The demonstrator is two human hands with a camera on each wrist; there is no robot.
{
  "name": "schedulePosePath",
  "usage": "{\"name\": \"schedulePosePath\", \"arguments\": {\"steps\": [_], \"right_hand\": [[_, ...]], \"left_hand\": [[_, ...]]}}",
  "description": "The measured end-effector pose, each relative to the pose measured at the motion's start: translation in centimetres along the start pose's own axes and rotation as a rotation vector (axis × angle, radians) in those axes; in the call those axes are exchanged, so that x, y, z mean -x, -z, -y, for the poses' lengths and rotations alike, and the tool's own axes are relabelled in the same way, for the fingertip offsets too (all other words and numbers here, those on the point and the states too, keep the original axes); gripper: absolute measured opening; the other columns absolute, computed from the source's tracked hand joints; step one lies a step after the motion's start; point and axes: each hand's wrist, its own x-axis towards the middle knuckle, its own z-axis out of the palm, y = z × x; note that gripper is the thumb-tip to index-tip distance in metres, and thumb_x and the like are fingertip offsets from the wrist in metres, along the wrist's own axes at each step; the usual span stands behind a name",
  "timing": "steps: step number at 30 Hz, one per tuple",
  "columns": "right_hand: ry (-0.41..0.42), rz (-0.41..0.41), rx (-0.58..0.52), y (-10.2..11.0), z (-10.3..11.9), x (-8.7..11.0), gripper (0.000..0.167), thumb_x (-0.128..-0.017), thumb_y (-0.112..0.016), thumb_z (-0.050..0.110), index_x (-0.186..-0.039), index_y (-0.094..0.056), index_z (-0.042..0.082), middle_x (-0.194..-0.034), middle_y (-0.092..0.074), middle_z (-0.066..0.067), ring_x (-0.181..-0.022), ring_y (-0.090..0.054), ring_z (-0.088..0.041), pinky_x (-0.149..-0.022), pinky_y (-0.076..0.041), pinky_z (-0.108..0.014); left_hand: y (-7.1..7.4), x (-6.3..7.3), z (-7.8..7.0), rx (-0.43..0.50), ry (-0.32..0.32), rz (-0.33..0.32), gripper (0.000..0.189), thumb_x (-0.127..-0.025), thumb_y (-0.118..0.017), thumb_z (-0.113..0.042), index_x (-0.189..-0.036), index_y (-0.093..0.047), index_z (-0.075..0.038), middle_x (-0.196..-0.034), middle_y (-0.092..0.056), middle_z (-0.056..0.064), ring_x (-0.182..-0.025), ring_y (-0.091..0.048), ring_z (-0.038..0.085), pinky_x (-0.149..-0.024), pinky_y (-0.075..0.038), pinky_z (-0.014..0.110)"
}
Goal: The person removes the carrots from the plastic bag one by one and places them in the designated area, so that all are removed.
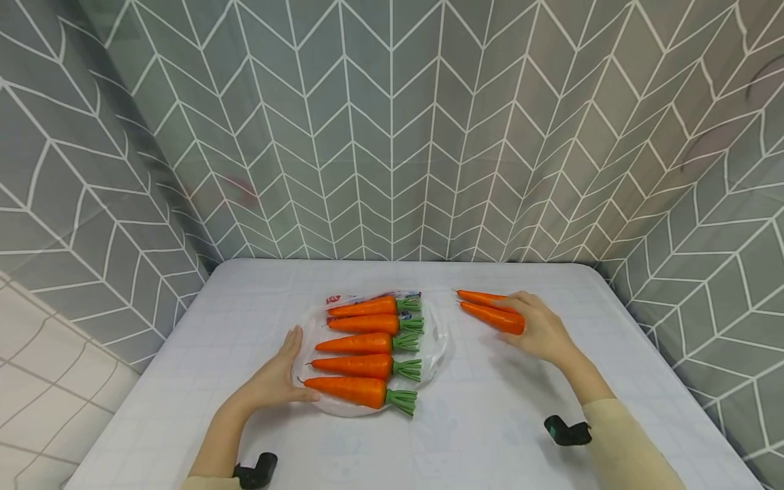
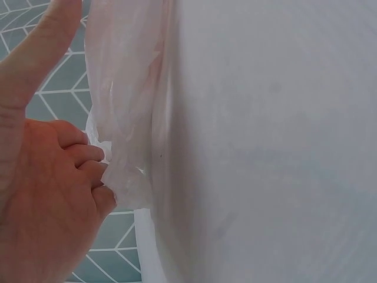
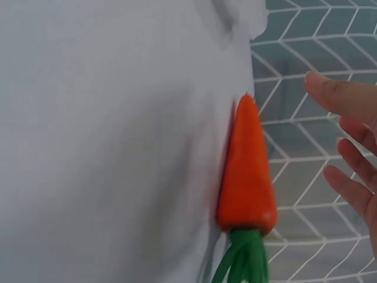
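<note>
Five carrots with green tops, among them a middle carrot (image 1: pixel 352 343), lie in a row on a clear plastic bag (image 1: pixel 436 347). My left hand (image 1: pixel 272 378) rests at the bag's left edge, thumb spread toward the nearest carrot (image 1: pixel 349 390). In the left wrist view the left hand (image 2: pixel 53 194) has its fingertips right at the crinkled plastic (image 2: pixel 126 118). To the right, my right hand (image 1: pixel 539 327) is over the top ends of two more carrots (image 1: pixel 490 316), covering their greens. The right wrist view shows the right hand (image 3: pixel 350 135) with spread fingers beside a carrot (image 3: pixel 247 171).
A white cloth covers the table (image 1: pixel 484 435). Grey curtains (image 1: pixel 392 136) with white zigzag lines surround it at the back and sides. Each wrist carries a black camera mount, such as the right mount (image 1: pixel 567 431).
</note>
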Motion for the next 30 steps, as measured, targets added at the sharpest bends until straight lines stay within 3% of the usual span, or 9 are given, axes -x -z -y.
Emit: {"name": "schedulePosePath", "arguments": {"steps": [7, 18, 26, 30], "right_hand": [[0.058, 0.026, -0.07, 0.2, 2.5, -0.7, 0.059, -0.069, -0.087, 0.012, -0.123, -0.064, 0.013, -0.115, -0.061, -0.008, -0.101, -0.057, -0.03, -0.08, -0.051, -0.052], [0.184, 0.015, -0.106, 0.2, 5.1, -1.5, 0.059, -0.068, -0.089, 0.016, -0.122, -0.066, 0.014, -0.121, -0.06, 0.001, -0.11, -0.058, -0.023, -0.08, -0.053, -0.045], [0.179, 0.058, -0.171, -0.2, 6.3, -1.6, 0.058, -0.069, -0.088, 0.015, -0.122, -0.064, 0.017, -0.126, -0.058, 0.0, -0.111, -0.058, -0.025, -0.081, -0.053, -0.045], [0.183, 0.078, -0.187, -0.4, 6.8, -1.7, 0.058, -0.07, -0.087, 0.014, -0.123, -0.064, 0.016, -0.126, -0.058, -0.001, -0.103, -0.06, -0.023, -0.082, -0.054, -0.043]], "left_hand": [[-0.1, 0.0, 0.3, 0.002, 0.008, 0.0, 0.132, -0.064, -0.086, -0.048, -0.15, -0.002, 0.008, -0.156, -0.001, 0.029, -0.143, -0.004, 0.046, -0.11, -0.015, 0.058], [0.0, 0.0, 0.3, 0.009, 0.013, -0.009, 0.132, -0.065, -0.085, -0.049, -0.15, -0.002, 0.008, -0.156, 0.0, 0.029, -0.143, -0.004, 0.046, -0.11, -0.015, 0.058], [0.1, 0.2, 0.0, 0.01, 0.013, -0.008, 0.132, -0.065, -0.085, -0.049, -0.15, -0.001, 0.008, -0.156, 0.0, 0.029, -0.143, -0.003, 0.046, -0.11, -0.015, 0.058], [0.1, 0.1, 0.1, 0.009, 0.008, -0.011, 0.133, -0.065, -0.085, -0.049, -0.15, -0.001, 0.009, -0.156, 0.0, 0.029, -0.143, -0.003, 0.046, -0.111, -0.014, 0.058]]}}
